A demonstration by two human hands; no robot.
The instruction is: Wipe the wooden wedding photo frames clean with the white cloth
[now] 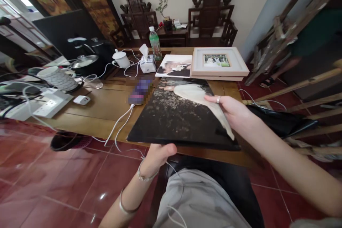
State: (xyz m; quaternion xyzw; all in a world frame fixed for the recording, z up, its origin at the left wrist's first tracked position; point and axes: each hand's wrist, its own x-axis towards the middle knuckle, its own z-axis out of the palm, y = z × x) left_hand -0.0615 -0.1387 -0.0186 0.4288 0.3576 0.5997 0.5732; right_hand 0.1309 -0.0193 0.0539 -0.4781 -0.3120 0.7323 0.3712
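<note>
A large dark photo panel (176,117), stiff and fairly thin, is held tilted above the table's near edge; whether it is an album or a single board I cannot tell. Its printed picture includes a long white dress. My right hand (235,112), a ring on one finger, grips the right edge with the thumb on the top face and the other fingers hidden below. At the near edge, my left hand (159,155) holds from beneath, its thumb by the rim and its fingers mostly out of sight under the panel.
On the wooden table (107,112) lie a framed photo (220,62), a white-bordered photo print (173,66) and a phone (140,91) on a white cable. Farther off stand a tissue box (148,65), bottle (155,44) and lidded cup (121,59). Power strips (52,103) are left; wooden poles (310,99) right.
</note>
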